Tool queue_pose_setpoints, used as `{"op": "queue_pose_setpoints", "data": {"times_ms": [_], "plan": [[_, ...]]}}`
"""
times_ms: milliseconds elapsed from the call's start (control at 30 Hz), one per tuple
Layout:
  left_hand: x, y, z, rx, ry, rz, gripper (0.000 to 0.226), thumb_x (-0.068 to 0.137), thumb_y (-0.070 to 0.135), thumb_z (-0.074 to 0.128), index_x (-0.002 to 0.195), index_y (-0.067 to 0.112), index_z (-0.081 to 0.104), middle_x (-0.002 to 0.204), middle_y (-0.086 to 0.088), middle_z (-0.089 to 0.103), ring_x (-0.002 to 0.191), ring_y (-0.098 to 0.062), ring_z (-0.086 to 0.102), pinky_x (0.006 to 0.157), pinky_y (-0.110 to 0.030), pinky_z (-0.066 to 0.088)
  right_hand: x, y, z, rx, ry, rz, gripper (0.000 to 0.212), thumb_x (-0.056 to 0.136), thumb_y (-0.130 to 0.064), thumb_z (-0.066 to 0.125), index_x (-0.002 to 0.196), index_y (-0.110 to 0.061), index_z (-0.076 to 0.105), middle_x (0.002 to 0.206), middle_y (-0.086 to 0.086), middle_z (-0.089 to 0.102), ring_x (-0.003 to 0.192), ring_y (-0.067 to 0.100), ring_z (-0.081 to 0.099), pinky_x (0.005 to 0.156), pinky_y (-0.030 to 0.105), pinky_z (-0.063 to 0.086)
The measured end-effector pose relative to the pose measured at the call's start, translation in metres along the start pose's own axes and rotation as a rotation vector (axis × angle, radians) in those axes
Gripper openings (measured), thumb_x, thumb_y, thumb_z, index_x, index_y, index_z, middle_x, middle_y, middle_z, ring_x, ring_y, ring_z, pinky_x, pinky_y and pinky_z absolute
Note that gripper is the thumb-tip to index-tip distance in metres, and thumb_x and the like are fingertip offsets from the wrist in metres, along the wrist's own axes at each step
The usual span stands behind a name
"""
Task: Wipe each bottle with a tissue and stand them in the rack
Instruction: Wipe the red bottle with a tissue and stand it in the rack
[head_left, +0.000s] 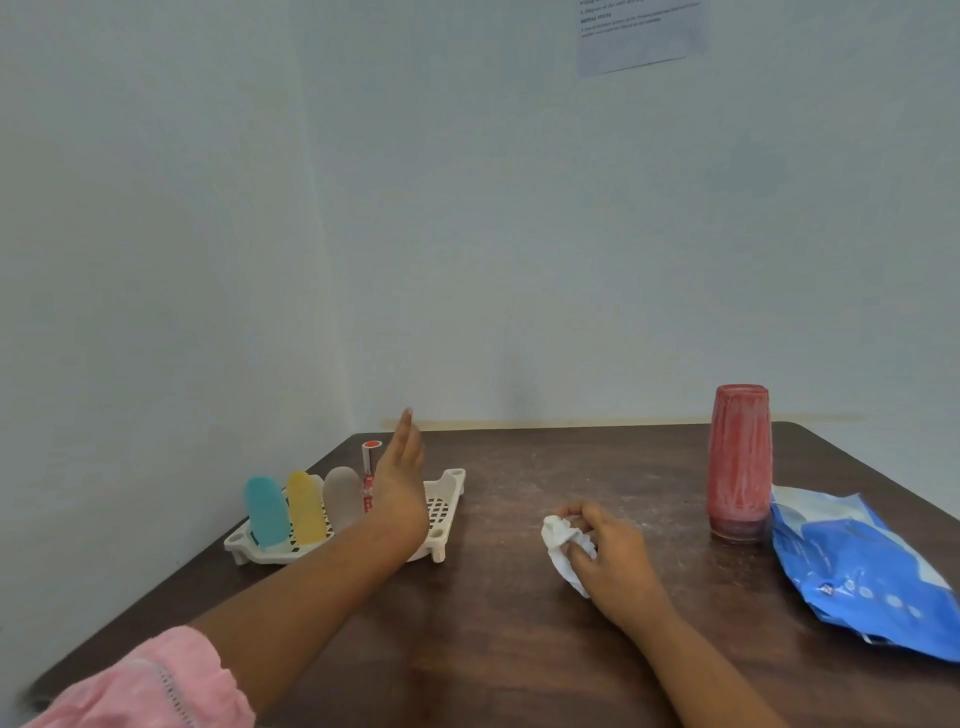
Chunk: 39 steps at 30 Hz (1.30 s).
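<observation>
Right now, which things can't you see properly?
Head view:
Red-and-white bottle: partly hidden behind the left hand.
Wall paper: cut by the top edge, print too small.
Blue packet: cut by the right edge.
Tissue: partly hidden inside the right hand.

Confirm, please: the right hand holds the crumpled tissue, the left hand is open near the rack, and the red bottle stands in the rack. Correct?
Not the red bottle: the head view shows it on the table, beside the blue packet, away from the rack. The right hand does hold the tissue, and the left hand is open near the rack.
</observation>
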<state>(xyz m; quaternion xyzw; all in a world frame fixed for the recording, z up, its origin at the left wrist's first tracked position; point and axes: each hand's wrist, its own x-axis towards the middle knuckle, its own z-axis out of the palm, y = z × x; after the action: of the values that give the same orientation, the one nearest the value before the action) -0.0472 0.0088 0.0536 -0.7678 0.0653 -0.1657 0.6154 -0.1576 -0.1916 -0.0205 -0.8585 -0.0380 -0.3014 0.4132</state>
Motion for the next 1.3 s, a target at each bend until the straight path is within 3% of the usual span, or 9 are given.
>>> {"op": "queue_pose_setpoints", "data": {"times_ms": [100, 233, 333, 433, 500, 667, 1033, 1167, 1300], "plan": [[-0.011, -0.018, -0.029, -0.207, 0.169, -0.018, 0.065, 0.097, 0.033, 0.049, 0.153, 0.012, 0.022, 0.16, -0.018, 0.005, 0.147, -0.039, -0.009, 0.098, -0.069, -0.021, -0.001, 0.006, -0.002, -0.059, 0.056, -0.011, 0.021, 0.089, -0.012, 0.057, 0.097, -0.031, 0.06, 0.098, -0.014, 0.063, 0.093, -0.001, 0.058, 0.075, 0.006, 0.043], [-0.014, -0.034, -0.072, -0.677, 0.377, -0.034, 0.065, 0.09, 0.024, 0.062, 0.147, 0.022, 0.031, 0.158, -0.009, 0.012, 0.149, -0.03, -0.005, 0.098, -0.063, -0.026, -0.007, 0.008, -0.027, -0.223, 0.103, -0.048, 0.023, 0.092, -0.009, 0.051, 0.107, -0.026, 0.058, 0.107, -0.013, 0.056, 0.094, 0.001, 0.055, 0.076, 0.013, 0.045], [-0.007, -0.035, -0.104, -1.071, 0.494, 0.026, 0.069, 0.086, 0.038, 0.067, 0.144, 0.031, 0.03, 0.154, 0.001, 0.022, 0.147, -0.023, 0.009, 0.106, -0.062, -0.02, -0.018, 0.01, -0.062, -0.337, 0.095, -0.103, 0.022, 0.093, -0.013, 0.049, 0.109, -0.027, 0.055, 0.105, -0.019, 0.05, 0.093, -0.002, 0.053, 0.077, 0.01, 0.044], [0.009, -0.031, -0.134, -1.521, 0.46, 0.254, 0.078, 0.078, 0.043, 0.074, 0.142, 0.036, 0.031, 0.152, 0.006, 0.031, 0.142, -0.019, 0.026, 0.116, -0.058, 0.004, -0.033, 0.023, -0.094, -0.398, 0.164, -0.101, 0.023, 0.088, -0.006, 0.054, 0.101, -0.024, 0.059, 0.101, -0.019, 0.055, 0.087, 0.0, 0.054, 0.07, 0.008, 0.039], [0.02, -0.021, -0.152, -1.805, 0.426, 0.437, 0.082, 0.076, 0.035, 0.08, 0.142, 0.034, 0.032, 0.149, 0.004, 0.036, 0.136, -0.017, 0.034, 0.111, -0.042, 0.028, -0.043, 0.033, -0.109, -0.397, 0.238, -0.095, 0.026, 0.082, 0.0, 0.058, 0.096, -0.023, 0.06, 0.095, -0.02, 0.055, 0.084, 0.005, 0.055, 0.066, 0.018, 0.042], [0.044, 0.006, -0.204, -2.438, 0.239, 0.636, 0.077, 0.077, 0.025, 0.081, 0.14, 0.028, 0.038, 0.139, 0.004, 0.045, 0.132, -0.016, 0.041, 0.095, -0.027, 0.039, -0.051, 0.035, -0.111, -0.477, 0.044, -0.209, 0.024, 0.075, -0.014, 0.045, 0.094, -0.028, 0.051, 0.091, -0.01, 0.056, 0.08, 0.01, 0.055, 0.07, 0.018, 0.04], [0.053, 0.03, -0.283, -2.673, 0.29, 0.651, 0.09, 0.073, 0.016, 0.084, 0.142, 0.037, 0.03, 0.112, 0.003, 0.051, 0.095, -0.005, 0.055, 0.065, -0.019, 0.05, -0.042, 0.041, -0.111, -0.467, -0.079, -0.211, 0.029, 0.081, -0.025, 0.032, 0.101, -0.021, 0.053, 0.105, -0.001, 0.056, 0.089, 0.018, 0.054, 0.074, 0.028, 0.042], [0.056, 0.032, -0.282, -2.745, 0.263, 0.652, 0.083, 0.073, 0.017, 0.083, 0.138, 0.035, 0.036, 0.112, 0.001, 0.058, 0.1, -0.011, 0.058, 0.067, -0.02, 0.049, -0.042, 0.04, -0.111, -0.476, -0.081, -0.206, 0.034, 0.08, -0.03, 0.028, 0.101, -0.021, 0.053, 0.106, -0.002, 0.055, 0.09, 0.016, 0.053, 0.075, 0.027, 0.041], [0.062, 0.029, -0.282, -2.79, 0.224, 0.742, 0.05, 0.075, 0.026, 0.082, 0.119, 0.03, 0.06, 0.122, -0.004, 0.063, 0.112, -0.021, 0.059, 0.079, -0.025, 0.051, -0.043, 0.039, -0.11, -0.472, -0.092, -0.195, 0.026, 0.082, -0.029, 0.032, 0.098, -0.022, 0.051, 0.104, -0.002, 0.055, 0.088, 0.017, 0.054, 0.073, 0.028, 0.041]]}}
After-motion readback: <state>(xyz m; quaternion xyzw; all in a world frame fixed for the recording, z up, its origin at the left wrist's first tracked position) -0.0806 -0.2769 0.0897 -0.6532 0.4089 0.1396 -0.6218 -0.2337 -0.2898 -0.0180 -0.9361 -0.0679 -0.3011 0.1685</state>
